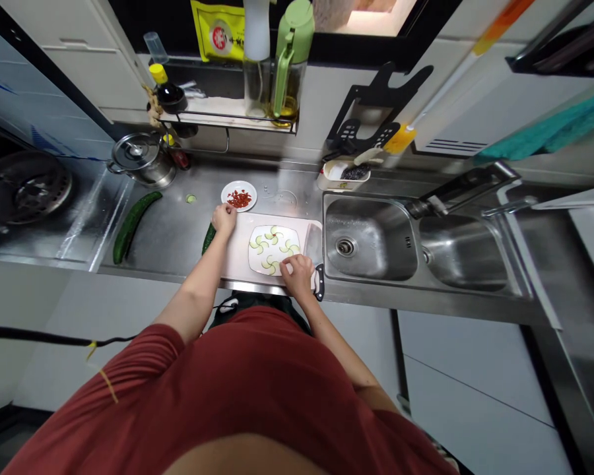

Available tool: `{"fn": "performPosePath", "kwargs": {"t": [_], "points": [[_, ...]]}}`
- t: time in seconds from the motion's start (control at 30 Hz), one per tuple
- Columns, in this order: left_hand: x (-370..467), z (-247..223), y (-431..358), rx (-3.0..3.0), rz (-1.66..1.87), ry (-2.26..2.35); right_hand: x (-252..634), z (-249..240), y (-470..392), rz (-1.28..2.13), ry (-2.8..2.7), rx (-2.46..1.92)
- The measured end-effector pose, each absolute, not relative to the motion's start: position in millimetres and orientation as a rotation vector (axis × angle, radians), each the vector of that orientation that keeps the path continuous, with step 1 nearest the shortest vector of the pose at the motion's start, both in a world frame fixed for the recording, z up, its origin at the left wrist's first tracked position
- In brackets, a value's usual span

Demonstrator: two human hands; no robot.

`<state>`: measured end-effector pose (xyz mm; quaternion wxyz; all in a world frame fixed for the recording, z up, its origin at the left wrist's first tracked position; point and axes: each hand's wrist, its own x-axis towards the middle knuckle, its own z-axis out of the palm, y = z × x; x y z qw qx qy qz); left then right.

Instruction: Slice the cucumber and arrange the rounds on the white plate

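Note:
A white square plate [274, 250] lies on a pale cutting board [236, 256], with thin cucumber slices [259, 245] set in several pinwheel shapes. One pinwheel near the top has a red bit at its centre. My right hand [298, 272] is over the plate's lower right corner, thumb and fingertips pinched together; what they hold, if anything, is too small to make out. At the near edge of a small round plate [224, 192] of chopped red pieces [239, 199], my left hand [224, 218] has its fingers closed, their contents hidden. Beside it, a cucumber piece [208, 239] shows partly behind my forearm.
A cleaver [315, 245] rests on the board's right side, its black handle toward me. A whole cucumber [133, 223] lies at the left, below a lidded steel pot [141, 158]. A double sink [371, 237] is at the right. A shelf [212, 105] with bottles hangs behind.

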<state>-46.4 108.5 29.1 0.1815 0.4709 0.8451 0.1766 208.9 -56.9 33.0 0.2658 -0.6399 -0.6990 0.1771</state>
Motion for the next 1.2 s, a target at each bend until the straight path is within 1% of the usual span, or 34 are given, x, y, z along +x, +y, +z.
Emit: {"fn": "performPosePath", "kwargs": {"t": [0.1, 0.3, 0.7, 0.97, 1.2], "points": [[-49.1, 26.8, 120.8, 1.391, 0.486, 2.430, 211.2, 35.9, -56.3, 0.466, -1.873, -1.727], [-51.6, 20.1, 136.4, 1.485, 0.329, 2.496, 214.6, 38.3, -54.7, 0.448, -1.863, -1.744], [-56.6, 6.5, 157.8, 1.541, 0.265, 2.481, 216.9, 41.8, -52.6, 0.484, -1.844, -1.768], [-56.3, 10.0, 150.3, 1.523, 0.254, 2.501, 219.0, 35.7, -51.0, 0.491, -1.841, -1.763], [-51.6, 16.3, 150.9, 1.596, 0.231, 2.500, 217.6, 40.4, -46.9, 0.488, -1.856, -1.757]]}}
